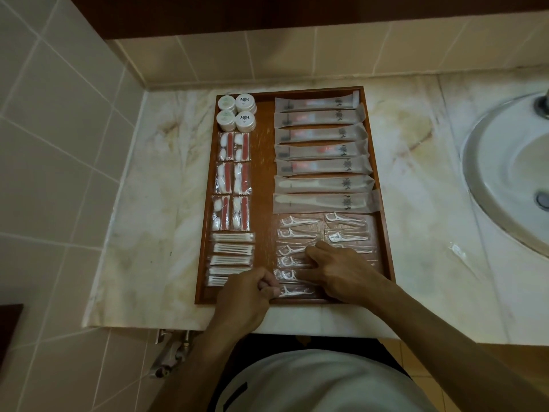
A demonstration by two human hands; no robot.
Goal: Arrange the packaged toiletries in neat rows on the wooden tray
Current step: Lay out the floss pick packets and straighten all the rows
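A bare strip runs down the tray between its two packet columns. Both hands block the near end.

4 round tubs, 7 long sachets, 6 red-striped packets

A bathroom, and by its supplies likely a hotel's. Pale square wall tiles run from nine o'clock round to twelve. A marble vanity counter fills the middle, with a white basin sunk into it at three o'clock. At the centre sits a wooden tray of single-use guest toiletries: wrapped toothbrush kits, floss picks, cotton buds.
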